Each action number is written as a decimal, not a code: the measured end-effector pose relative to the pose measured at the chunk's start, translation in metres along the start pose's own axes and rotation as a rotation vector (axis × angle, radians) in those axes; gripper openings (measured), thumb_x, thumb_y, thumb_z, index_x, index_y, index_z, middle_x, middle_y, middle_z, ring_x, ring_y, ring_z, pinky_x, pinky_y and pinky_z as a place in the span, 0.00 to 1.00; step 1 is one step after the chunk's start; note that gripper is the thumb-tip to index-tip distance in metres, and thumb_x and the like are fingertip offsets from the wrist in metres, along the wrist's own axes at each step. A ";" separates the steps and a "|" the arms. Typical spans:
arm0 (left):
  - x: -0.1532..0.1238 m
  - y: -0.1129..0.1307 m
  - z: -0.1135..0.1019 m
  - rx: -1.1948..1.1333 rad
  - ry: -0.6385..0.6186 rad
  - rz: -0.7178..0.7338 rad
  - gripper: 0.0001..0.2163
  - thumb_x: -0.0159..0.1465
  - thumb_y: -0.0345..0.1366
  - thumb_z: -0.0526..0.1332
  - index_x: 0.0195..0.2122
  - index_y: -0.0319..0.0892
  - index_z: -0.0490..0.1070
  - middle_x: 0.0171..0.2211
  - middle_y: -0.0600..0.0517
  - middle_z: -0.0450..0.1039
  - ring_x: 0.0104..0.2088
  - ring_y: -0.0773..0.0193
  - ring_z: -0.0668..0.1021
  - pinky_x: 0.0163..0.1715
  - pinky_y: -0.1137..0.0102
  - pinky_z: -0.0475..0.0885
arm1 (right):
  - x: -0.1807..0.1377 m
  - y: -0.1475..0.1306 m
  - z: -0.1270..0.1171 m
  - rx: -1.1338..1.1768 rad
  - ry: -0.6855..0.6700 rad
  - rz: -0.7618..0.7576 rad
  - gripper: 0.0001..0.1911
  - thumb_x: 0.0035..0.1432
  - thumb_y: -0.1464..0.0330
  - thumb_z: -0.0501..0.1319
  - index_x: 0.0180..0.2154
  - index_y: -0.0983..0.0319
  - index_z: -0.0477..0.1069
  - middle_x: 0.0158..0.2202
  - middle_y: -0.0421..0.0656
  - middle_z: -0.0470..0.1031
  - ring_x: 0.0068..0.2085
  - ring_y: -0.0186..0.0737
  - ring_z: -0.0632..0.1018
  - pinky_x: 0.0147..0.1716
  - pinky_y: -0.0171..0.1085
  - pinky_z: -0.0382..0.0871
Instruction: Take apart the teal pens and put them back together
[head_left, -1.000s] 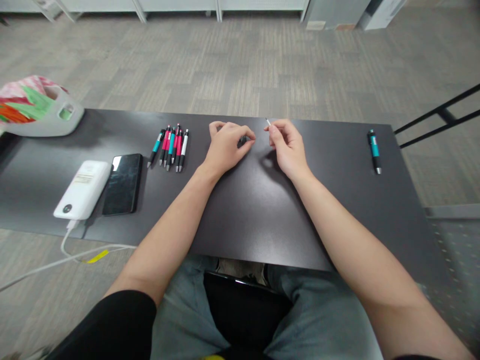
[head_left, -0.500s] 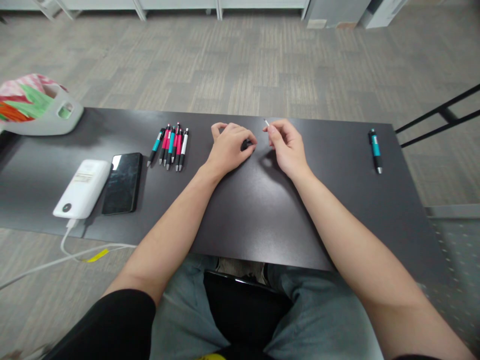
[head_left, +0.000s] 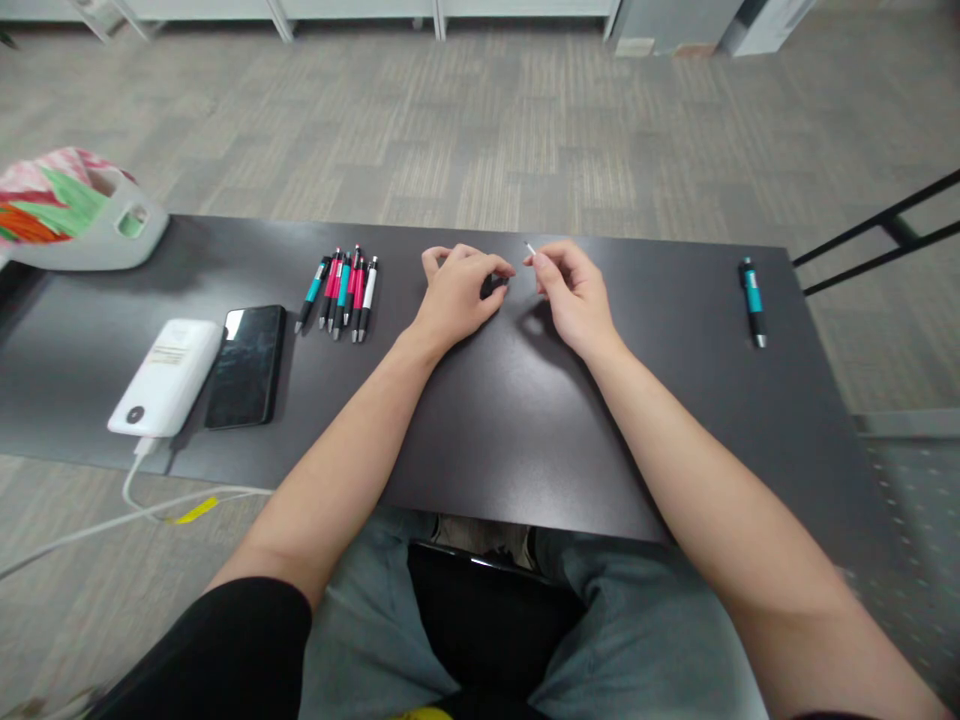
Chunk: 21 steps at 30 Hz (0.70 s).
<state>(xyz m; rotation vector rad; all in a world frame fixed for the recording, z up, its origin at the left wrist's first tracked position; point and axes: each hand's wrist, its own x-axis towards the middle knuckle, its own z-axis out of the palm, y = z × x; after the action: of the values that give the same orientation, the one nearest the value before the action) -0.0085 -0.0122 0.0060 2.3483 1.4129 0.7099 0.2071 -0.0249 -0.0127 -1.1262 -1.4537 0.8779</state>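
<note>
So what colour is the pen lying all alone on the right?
Teal and black with a silver tip: the lone pen, seen in the head view.

The left hand [head_left: 457,292] is curling over a small dark piece [head_left: 493,285], hiding most of it, so what it is cannot be told. The thin white sliver [head_left: 531,249] poking from the right hand [head_left: 574,295] is showing too small to identify. At the far left, the picture's edge is cutting off the colourful bag [head_left: 52,195].

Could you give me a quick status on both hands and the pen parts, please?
Left hand closed on small dark pen part. Right hand pinching thin white refill. Hands close, parts not joined. Table between them bare, nothing in the way.
</note>
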 end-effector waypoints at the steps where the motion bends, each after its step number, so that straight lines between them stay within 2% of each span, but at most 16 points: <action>1: 0.000 0.000 0.000 -0.002 -0.005 -0.004 0.11 0.78 0.34 0.70 0.55 0.57 0.89 0.60 0.50 0.93 0.66 0.39 0.83 0.76 0.35 0.62 | 0.000 -0.001 0.000 -0.001 -0.001 0.008 0.31 0.78 0.32 0.73 0.43 0.52 0.78 0.32 0.37 0.68 0.38 0.45 0.76 0.47 0.46 0.80; 5: -0.001 0.003 -0.003 0.006 -0.019 -0.010 0.11 0.78 0.35 0.69 0.56 0.56 0.89 0.61 0.50 0.93 0.67 0.39 0.82 0.77 0.36 0.60 | -0.001 -0.002 0.000 -0.019 -0.008 0.013 0.28 0.80 0.35 0.73 0.43 0.52 0.79 0.32 0.37 0.69 0.39 0.44 0.76 0.47 0.45 0.79; 9: -0.003 0.004 -0.010 0.010 -0.020 -0.008 0.12 0.78 0.37 0.69 0.59 0.56 0.88 0.63 0.48 0.91 0.69 0.38 0.81 0.77 0.37 0.60 | -0.001 0.000 -0.001 -0.029 -0.011 0.002 0.29 0.80 0.34 0.72 0.44 0.52 0.79 0.33 0.37 0.69 0.39 0.45 0.76 0.48 0.45 0.79; 15: -0.005 -0.008 -0.019 0.007 0.032 -0.027 0.22 0.70 0.37 0.74 0.66 0.58 0.85 0.68 0.46 0.86 0.72 0.34 0.78 0.74 0.38 0.62 | -0.003 -0.001 0.001 -0.020 0.007 -0.015 0.32 0.79 0.31 0.70 0.43 0.52 0.79 0.33 0.38 0.70 0.39 0.46 0.76 0.49 0.47 0.80; 21: -0.005 -0.016 -0.023 -0.013 0.052 -0.018 0.26 0.68 0.37 0.74 0.67 0.59 0.82 0.69 0.47 0.87 0.71 0.35 0.78 0.72 0.41 0.63 | -0.003 -0.007 0.002 -0.014 0.009 0.023 0.33 0.76 0.30 0.72 0.42 0.51 0.78 0.32 0.38 0.69 0.39 0.46 0.76 0.48 0.47 0.81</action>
<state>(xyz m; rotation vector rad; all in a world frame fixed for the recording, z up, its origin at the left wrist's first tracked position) -0.0346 -0.0093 0.0157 2.3209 1.4442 0.7775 0.2037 -0.0303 -0.0071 -1.1577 -1.4448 0.8788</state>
